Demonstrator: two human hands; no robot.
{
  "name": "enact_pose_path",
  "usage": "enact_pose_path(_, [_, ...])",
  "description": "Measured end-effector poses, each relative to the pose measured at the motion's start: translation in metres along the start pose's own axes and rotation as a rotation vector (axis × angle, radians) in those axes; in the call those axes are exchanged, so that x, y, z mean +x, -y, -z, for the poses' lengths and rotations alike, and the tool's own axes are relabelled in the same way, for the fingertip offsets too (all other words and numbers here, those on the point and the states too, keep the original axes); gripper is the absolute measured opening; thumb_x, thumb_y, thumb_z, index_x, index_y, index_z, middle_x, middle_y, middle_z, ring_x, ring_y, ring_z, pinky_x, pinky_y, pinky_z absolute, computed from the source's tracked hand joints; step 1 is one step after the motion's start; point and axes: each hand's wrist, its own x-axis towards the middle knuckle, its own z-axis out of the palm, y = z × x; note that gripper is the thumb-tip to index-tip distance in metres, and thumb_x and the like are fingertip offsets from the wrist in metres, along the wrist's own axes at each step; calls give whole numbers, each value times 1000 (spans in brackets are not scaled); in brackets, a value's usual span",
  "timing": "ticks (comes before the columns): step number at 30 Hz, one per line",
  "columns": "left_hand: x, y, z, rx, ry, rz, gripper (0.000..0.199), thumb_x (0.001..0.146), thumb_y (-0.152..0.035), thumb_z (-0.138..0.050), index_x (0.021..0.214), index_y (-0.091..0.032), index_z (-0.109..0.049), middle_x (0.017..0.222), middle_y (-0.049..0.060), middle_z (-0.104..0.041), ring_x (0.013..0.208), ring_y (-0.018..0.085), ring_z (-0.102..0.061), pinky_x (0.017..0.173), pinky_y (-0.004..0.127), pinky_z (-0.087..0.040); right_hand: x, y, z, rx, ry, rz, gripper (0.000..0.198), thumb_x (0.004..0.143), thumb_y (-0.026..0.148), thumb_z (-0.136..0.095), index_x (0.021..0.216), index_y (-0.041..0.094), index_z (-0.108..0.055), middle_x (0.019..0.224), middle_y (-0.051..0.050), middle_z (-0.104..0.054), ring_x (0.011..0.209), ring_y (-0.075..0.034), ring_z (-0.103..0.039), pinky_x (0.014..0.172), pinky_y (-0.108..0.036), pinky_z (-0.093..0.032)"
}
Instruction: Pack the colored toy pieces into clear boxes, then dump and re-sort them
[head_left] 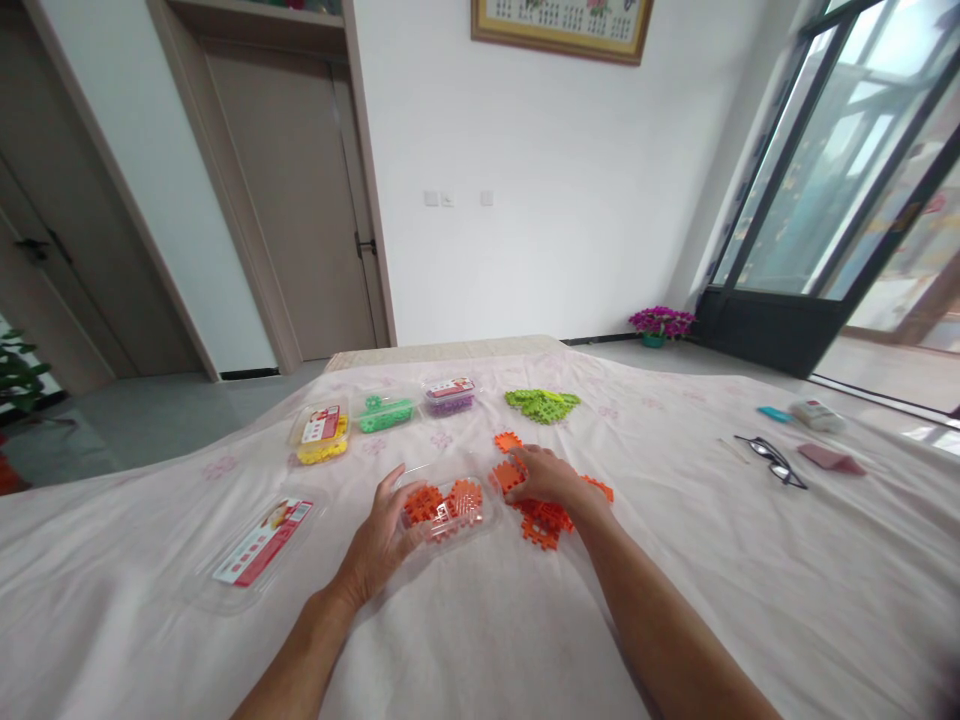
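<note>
My left hand [390,522] grips the left side of a see-through plastic box [487,520], thumb at the front and fingers at the back. Inside lie several orange notched plastic building pieces [442,505]. At the box's right edge, my right hand [546,474] has its thumb and fingers closed on an orange building piece [507,477]. Under and beside that hand spreads a loose pile of orange pieces [541,530], partly hidden by the palm and wrist. One more orange piece [508,440] lies just beyond the fingers.
A labelled see-through lid [259,550] lies left. Behind stand boxes of yellow pieces [322,435], green pieces [385,412] and purple pieces [450,397]. Light-green pieces [543,404] are heaped on the cloth-covered table [675,600]. Glasses [772,461] and a tissue pack [817,415] lie right.
</note>
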Motion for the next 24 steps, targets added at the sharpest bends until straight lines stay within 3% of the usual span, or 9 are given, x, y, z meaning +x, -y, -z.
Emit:
enact_pose_path(6, [0,0,0,-8,4,-6,57,92,-57,-52,140,-26,-51,160,11,-22,148,32,-28,120,52,-30,0,1,-3,-57,7,52,55,80,52,-69,129,27,-64,139,-13,-56,128,-33,-51,98,-41,-41])
enact_pose_path(11, [0,-1,0,-3,-3,-6,56,92,-56,-52,139,-26,-52,160,11,-23,148,31,-29,119,51,-32,2,-1,-5,-38,-23,52,42,82,43,-68,119,22,-67,131,-12,-61,119,-29,-57,91,-34,-43])
enact_pose_path(18, [1,0,0,7,-15,-2,55,92,-54,-53,139,-26,-54,160,11,-26,147,32,-31,118,51,-34,8,-20,1,65,-171,-14,49,81,47,-72,121,19,-64,126,-11,-64,115,-26,-59,88,-30,-43])
enact_pose_path(24, [1,3,-1,18,-7,-9,56,92,-56,-52,140,-27,-52,160,10,-24,148,31,-29,119,51,-33,10,-45,6,64,-122,-176,59,80,41,-72,133,20,-58,128,-13,-64,115,-26,-61,86,-30,-44])
